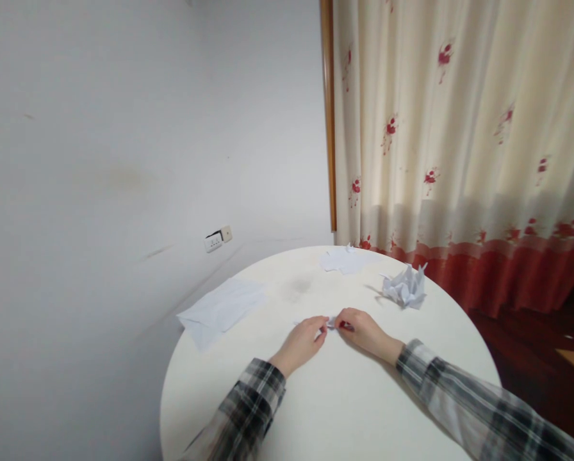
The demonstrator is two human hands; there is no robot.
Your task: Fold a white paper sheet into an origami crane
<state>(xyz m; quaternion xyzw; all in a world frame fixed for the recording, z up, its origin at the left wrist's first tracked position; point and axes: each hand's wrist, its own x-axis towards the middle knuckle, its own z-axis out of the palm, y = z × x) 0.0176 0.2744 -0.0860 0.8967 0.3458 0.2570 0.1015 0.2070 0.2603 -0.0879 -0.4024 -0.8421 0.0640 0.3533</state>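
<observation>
Near the middle of a round white table (335, 403), a small piece of folded white paper (332, 323) lies between my two hands. My left hand (303, 342) has its fingers curled and pinched at the paper's left side. From the right, my right hand (366, 333) pinches the other side, thumb and fingertips close together. Most of the paper is hidden by the fingers, so its folded shape cannot be made out. Both wrists come out of checked sleeves and rest low over the tabletop.
Flat white paper sheets (224, 308) lie at the table's left edge. A pile of folded white paper pieces (406, 288) stands at the right. More paper (344, 260) lies at the far edge. Behind are a wall with a socket (213, 242) and a flowered curtain (412, 128).
</observation>
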